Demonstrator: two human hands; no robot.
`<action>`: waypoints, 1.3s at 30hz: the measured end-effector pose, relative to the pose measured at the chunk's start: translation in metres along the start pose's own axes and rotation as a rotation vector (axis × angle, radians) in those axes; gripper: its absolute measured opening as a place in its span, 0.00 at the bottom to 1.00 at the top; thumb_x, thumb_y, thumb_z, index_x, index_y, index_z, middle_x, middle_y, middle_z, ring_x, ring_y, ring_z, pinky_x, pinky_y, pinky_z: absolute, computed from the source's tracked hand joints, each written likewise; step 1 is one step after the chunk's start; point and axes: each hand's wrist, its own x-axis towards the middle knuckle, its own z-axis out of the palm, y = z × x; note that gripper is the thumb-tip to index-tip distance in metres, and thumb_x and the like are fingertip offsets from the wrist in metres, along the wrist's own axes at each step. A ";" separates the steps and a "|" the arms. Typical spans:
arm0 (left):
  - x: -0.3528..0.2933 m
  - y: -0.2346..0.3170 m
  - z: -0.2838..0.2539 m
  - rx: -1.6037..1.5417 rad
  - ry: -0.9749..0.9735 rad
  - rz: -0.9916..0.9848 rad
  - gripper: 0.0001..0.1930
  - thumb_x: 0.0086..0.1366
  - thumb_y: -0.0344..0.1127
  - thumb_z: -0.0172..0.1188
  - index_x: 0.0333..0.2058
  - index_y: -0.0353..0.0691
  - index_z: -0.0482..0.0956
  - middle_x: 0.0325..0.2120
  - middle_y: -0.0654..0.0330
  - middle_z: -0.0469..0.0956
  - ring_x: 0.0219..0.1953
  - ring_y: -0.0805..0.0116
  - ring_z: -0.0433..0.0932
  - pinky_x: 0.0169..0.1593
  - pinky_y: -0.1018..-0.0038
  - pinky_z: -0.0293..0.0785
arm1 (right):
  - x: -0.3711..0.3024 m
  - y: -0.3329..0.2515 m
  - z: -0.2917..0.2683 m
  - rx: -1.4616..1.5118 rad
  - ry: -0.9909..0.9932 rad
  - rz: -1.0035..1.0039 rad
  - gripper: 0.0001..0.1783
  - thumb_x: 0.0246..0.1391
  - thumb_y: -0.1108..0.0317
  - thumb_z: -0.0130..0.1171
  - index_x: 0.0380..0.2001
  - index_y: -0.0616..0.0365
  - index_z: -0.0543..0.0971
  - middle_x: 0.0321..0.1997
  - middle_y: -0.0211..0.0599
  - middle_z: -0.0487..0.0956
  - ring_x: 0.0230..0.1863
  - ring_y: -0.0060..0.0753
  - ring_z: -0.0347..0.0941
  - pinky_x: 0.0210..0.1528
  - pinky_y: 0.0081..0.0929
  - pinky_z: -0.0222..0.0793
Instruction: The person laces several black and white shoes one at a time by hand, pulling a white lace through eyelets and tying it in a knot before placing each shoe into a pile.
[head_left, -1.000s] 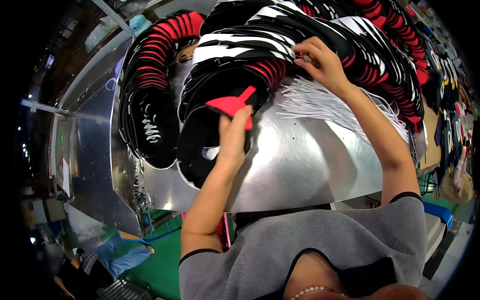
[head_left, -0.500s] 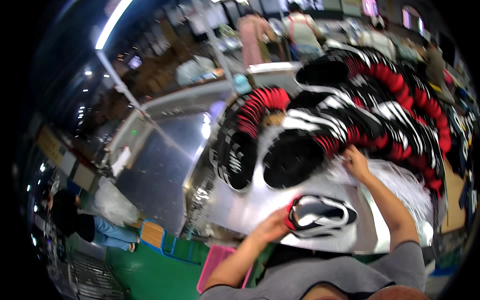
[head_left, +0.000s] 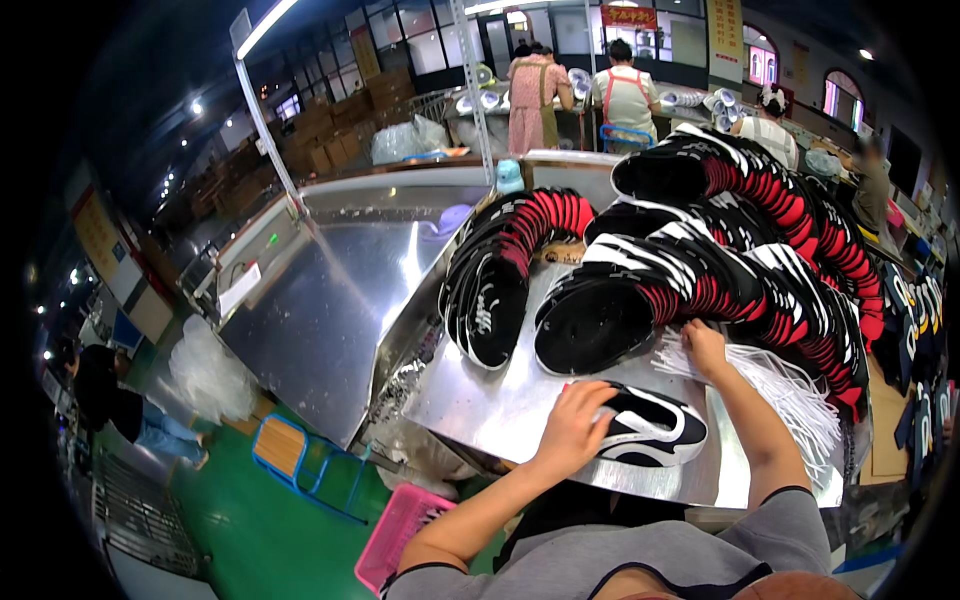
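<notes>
A black and white shoe upper (head_left: 668, 455) lies on its side on the shiny metal table in front of me. My left hand (head_left: 577, 428) is closed over its left end, covering most of that end. My right hand (head_left: 706, 350) is at the upper end of a loose bundle of white shoelaces (head_left: 785, 400), fingers pinched together on the laces. Just beyond my hands, nested rows of black, white and red shoe uppers (head_left: 600, 325) lie in long curved stacks. A shorter curved stack (head_left: 490, 290) stands to their left.
A second metal table (head_left: 310, 310) spreads out to the left. A pink basket (head_left: 395, 530) and a blue-framed stool (head_left: 285, 450) are on the green floor. Several people work at the far benches, and another person (head_left: 120, 400) is at far left. Cardboard (head_left: 890, 420) lies right.
My left hand has come up over the shoe upper's end, and the upper has tilted and shifted slightly. My right hand stays by the shoelaces, a little lower. The view has turned slightly.
</notes>
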 end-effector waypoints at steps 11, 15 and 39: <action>0.014 -0.022 0.031 0.152 -0.512 -0.116 0.15 0.61 0.38 0.62 0.43 0.36 0.77 0.34 0.53 0.79 0.39 0.52 0.78 0.42 0.60 0.73 | -0.003 -0.074 -0.194 0.782 0.107 0.212 0.07 0.58 0.67 0.60 0.38 0.57 0.79 0.24 0.27 0.77 0.22 0.16 0.65 0.24 0.17 0.58; 0.033 -0.005 0.037 0.137 -0.670 -0.104 0.13 0.65 0.37 0.58 0.46 0.39 0.76 0.35 0.53 0.79 0.37 0.51 0.79 0.39 0.61 0.75 | -0.094 -0.107 -0.324 1.037 0.439 0.289 0.06 0.60 0.70 0.55 0.30 0.59 0.74 0.19 0.21 0.68 0.17 0.08 0.60 0.18 0.10 0.48; 0.059 -0.013 0.088 -1.147 -0.631 -1.198 0.35 0.71 0.54 0.49 0.60 0.24 0.63 0.58 0.43 0.68 0.62 0.57 0.66 0.68 0.66 0.56 | -0.127 -0.140 -0.115 1.790 0.145 0.810 0.07 0.62 0.67 0.57 0.36 0.59 0.76 0.26 0.29 0.79 0.20 0.11 0.64 0.22 0.12 0.59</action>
